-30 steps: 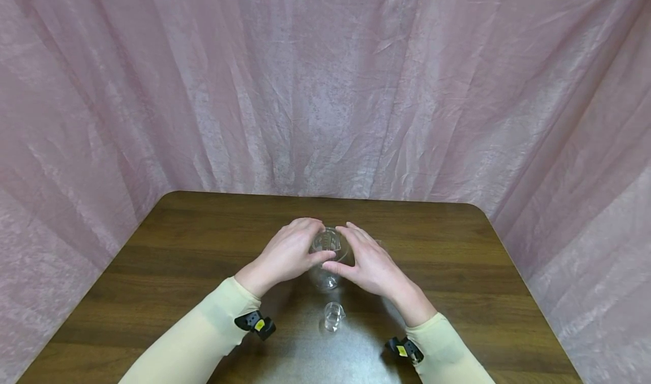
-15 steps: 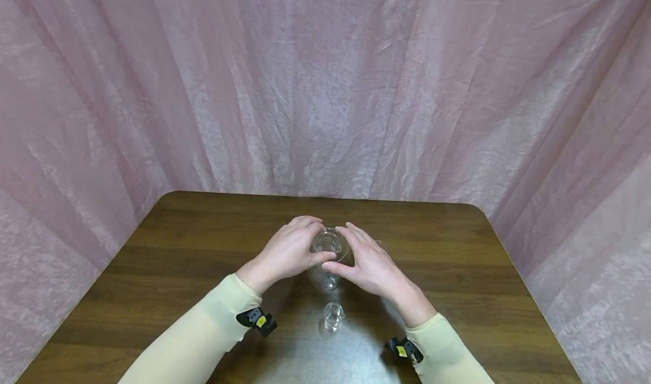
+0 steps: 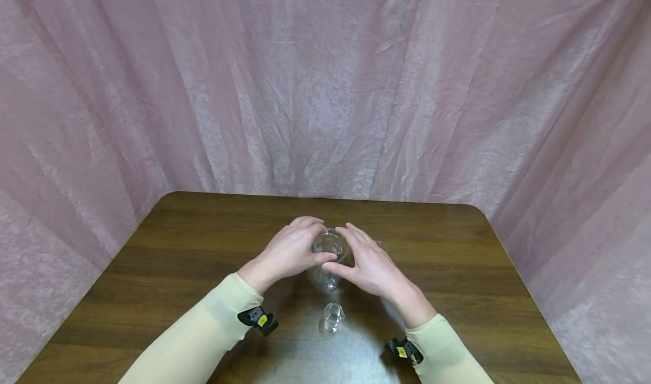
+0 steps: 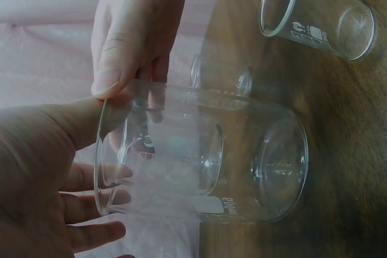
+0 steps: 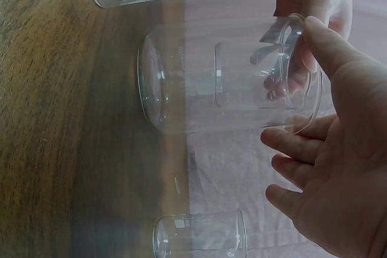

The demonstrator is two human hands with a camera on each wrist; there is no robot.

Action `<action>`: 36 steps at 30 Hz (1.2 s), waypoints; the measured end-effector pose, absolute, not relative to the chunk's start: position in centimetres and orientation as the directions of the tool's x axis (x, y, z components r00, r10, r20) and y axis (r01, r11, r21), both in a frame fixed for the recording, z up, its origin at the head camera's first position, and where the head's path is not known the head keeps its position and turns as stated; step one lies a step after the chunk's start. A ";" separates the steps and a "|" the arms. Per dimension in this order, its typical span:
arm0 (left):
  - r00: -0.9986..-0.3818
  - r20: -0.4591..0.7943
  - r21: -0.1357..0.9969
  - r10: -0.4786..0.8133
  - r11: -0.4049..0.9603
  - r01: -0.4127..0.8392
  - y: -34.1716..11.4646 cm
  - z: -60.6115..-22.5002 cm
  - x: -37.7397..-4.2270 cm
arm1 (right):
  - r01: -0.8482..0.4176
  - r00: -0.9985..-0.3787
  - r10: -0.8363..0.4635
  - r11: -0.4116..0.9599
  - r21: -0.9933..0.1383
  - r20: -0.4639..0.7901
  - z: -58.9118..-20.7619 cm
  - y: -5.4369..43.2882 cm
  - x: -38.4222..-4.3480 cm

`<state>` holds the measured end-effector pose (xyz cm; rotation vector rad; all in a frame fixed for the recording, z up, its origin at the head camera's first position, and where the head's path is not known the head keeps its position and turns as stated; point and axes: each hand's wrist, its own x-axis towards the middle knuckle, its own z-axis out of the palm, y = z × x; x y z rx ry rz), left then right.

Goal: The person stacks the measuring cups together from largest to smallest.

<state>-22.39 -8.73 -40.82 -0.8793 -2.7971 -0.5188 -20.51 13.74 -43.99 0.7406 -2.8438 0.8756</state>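
A large clear 500 ml beaker [image 4: 272, 200] stands upright on the table, with a smaller glass beaker [image 5: 219, 77] nested inside it, its base well above the large one's bottom. My left hand [image 3: 291, 251] holds the rim from the left, thumb [image 4: 107, 80] at the near side and fingers around the far side. From the right, my right hand [image 3: 373, 265] grips the same rim, thumb [image 5: 326, 40] close to the left thumb. I cannot tell whether the fingertips also pinch the inner beaker's rim.
A small glass beaker [image 3: 333, 317] stands in front of the large one, nearer me. Another beaker [image 5: 199, 234] stands to the right, mostly hidden behind my right hand in the head view. The wooden table [image 3: 203, 226] ends at a pink curtain [image 3: 325, 90].
My left hand and wrist have shifted very slightly to the right. The right hand keeps its place at the rim, and the front beaker has not moved.
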 end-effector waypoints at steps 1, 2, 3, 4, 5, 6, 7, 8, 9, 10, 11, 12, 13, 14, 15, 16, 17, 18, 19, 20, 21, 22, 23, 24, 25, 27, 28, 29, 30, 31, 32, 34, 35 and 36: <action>-0.815 0.250 0.277 0.523 0.768 0.578 -8.7 -40.8 -22.4 | -0.471 -0.880 -0.427 0.719 -0.511 0.209 -44.0 13.7 -20.5; -0.817 0.245 0.278 0.522 0.769 0.575 -8.7 -40.8 -22.5 | -0.474 -0.878 -0.429 0.718 -0.510 0.213 -44.0 13.8 -20.5; -0.818 0.240 0.279 0.523 0.770 0.574 -8.7 -40.8 -22.5 | -0.478 -0.876 -0.430 0.715 -0.511 0.217 -44.1 13.8 -20.6; -0.819 0.236 0.280 0.523 0.770 0.573 -8.7 -40.8 -22.5 | -0.481 -0.875 -0.432 0.713 -0.510 0.220 -44.1 13.8 -20.6; -0.818 0.234 0.279 0.525 0.770 0.574 -8.7 -40.8 -22.5 | -0.484 -0.873 -0.434 0.711 -0.510 0.222 -44.1 13.8 -20.6; -0.817 0.232 0.278 0.528 0.769 0.576 -8.7 -40.7 -22.6 | -0.487 -0.871 -0.436 0.710 -0.508 0.224 -44.1 13.8 -20.6; -0.815 0.232 0.278 0.531 0.767 0.579 -8.7 -40.7 -22.6 | -0.489 -0.870 -0.438 0.709 -0.508 0.226 -44.1 13.8 -20.6; -0.814 0.231 0.278 0.533 0.765 0.581 -8.7 -40.6 -22.6 | -0.491 -0.869 -0.439 0.709 -0.507 0.228 -44.1 13.8 -20.6; -0.812 0.231 0.277 0.536 0.764 0.583 -8.6 -40.6 -22.6 | -0.492 -0.869 -0.439 0.708 -0.507 0.229 -44.1 13.8 -20.6; -0.811 0.230 0.276 0.538 0.763 0.584 -8.6 -40.6 -22.6 | -0.493 -0.868 -0.440 0.707 -0.506 0.230 -44.1 13.8 -20.6; -0.811 0.228 0.276 0.540 0.763 0.585 -8.6 -40.6 -22.7 | -0.492 -0.868 -0.440 0.707 -0.508 0.229 -44.1 13.9 -20.7; -0.811 0.225 0.276 0.540 0.763 0.585 -8.6 -40.5 -22.7 | -0.492 -0.868 -0.440 0.706 -0.509 0.229 -44.1 13.9 -20.7; -0.812 0.221 0.275 0.541 0.764 0.584 -8.5 -40.5 -22.7 | -0.489 -0.870 -0.438 0.706 -0.512 0.227 -44.1 13.9 -20.7; -0.813 0.217 0.274 0.541 0.765 0.582 -8.5 -40.5 -22.8 | -0.485 -0.872 -0.436 0.707 -0.515 0.223 -44.0 13.9 -20.7; -0.813 0.214 0.272 0.542 0.766 0.582 -8.5 -40.5 -22.8 | -0.481 -0.874 -0.434 0.707 -0.519 0.218 -44.0 13.9 -20.7; -0.813 0.210 0.271 0.543 0.767 0.582 -8.5 -40.5 -22.8 | -0.475 -0.877 -0.431 0.706 -0.525 0.213 -44.0 13.9 -20.7; -0.812 0.208 0.269 0.545 0.767 0.583 -8.5 -40.6 -22.9 | -0.467 -0.881 -0.428 0.706 -0.533 0.205 -44.0 13.9 -20.6; -0.812 0.206 0.267 0.546 0.767 0.584 -8.5 -40.6 -22.9 | -0.461 -0.883 -0.425 0.704 -0.540 0.200 -44.0 13.9 -20.6; -0.811 0.204 0.266 0.549 0.766 0.585 -8.5 -40.6 -23.0 | -0.454 -0.886 -0.421 0.703 -0.548 0.193 -44.0 14.0 -20.6; -0.810 0.200 0.265 0.551 0.766 0.586 -8.4 -40.5 -23.0 | -0.447 -0.889 -0.418 0.701 -0.556 0.188 -44.0 13.9 -20.6; -0.810 0.195 0.266 0.553 0.765 0.586 -8.4 -40.5 -23.0 | -0.443 -0.891 -0.415 0.699 -0.561 0.186 -44.0 13.9 -20.6; -0.812 0.189 0.269 0.553 0.766 0.584 -8.4 -40.4 -23.0 | -0.439 -0.892 -0.413 0.699 -0.565 0.182 -44.0 13.9 -20.6; -0.814 0.178 0.273 0.552 0.767 0.580 -8.3 -40.3 -23.0 | -0.437 -0.893 -0.413 0.698 -0.567 0.180 -44.0 13.9 -20.6; -0.817 0.166 0.279 0.552 0.769 0.576 -8.3 -40.2 -23.0 | -0.437 -0.893 -0.413 0.699 -0.567 0.179 -44.0 13.9 -20.6; -0.820 0.154 0.283 0.551 0.771 0.571 -8.2 -40.1 -23.0 | -0.435 -0.894 -0.412 0.700 -0.567 0.177 -44.0 13.9 -20.6; -0.825 0.135 0.288 0.548 0.775 0.562 -8.1 -40.0 -23.1 | -0.434 -0.894 -0.412 0.702 -0.565 0.175 -44.0 13.9 -20.6; -0.827 0.129 0.290 0.547 0.777 0.559 -8.1 -40.0 -23.1 | -0.434 -0.894 -0.413 0.702 -0.564 0.174 -44.0 13.9 -20.6; -0.827 0.125 0.289 0.548 0.778 0.558 -8.0 -39.9 -23.1 | -0.434 -0.894 -0.412 0.701 -0.566 0.174 -43.9 13.9 -20.7; -0.827 0.125 0.289 0.548 0.777 0.559 -8.0 -39.9 -23.2 | -0.433 -0.894 -0.412 0.702 -0.566 0.174 -43.9 13.9 -20.6; -0.827 0.125 0.289 0.549 0.777 0.560 -8.0 -39.9 -23.2 | -0.433 -0.894 -0.412 0.701 -0.567 0.174 -43.9 13.9 -20.7; -0.826 0.126 0.288 0.550 0.776 0.561 -8.0 -39.8 -23.2 | -0.433 -0.894 -0.412 0.701 -0.567 0.174 -43.9 13.9 -20.7; -0.825 0.120 0.288 0.552 0.776 0.561 -7.9 -39.8 -23.3 | -0.432 -0.895 -0.411 0.702 -0.566 0.173 -43.9 13.9 -20.7; -0.826 0.116 0.286 0.552 0.777 0.560 -7.9 -39.8 -23.3 | -0.431 -0.895 -0.411 0.702 -0.566 0.173 -43.9 13.9 -20.6; -0.828 0.110 0.287 0.550 0.780 0.557 -7.9 -39.7 -23.3 | -0.430 -0.896 -0.410 0.704 -0.565 0.170 -43.9 13.9 -20.6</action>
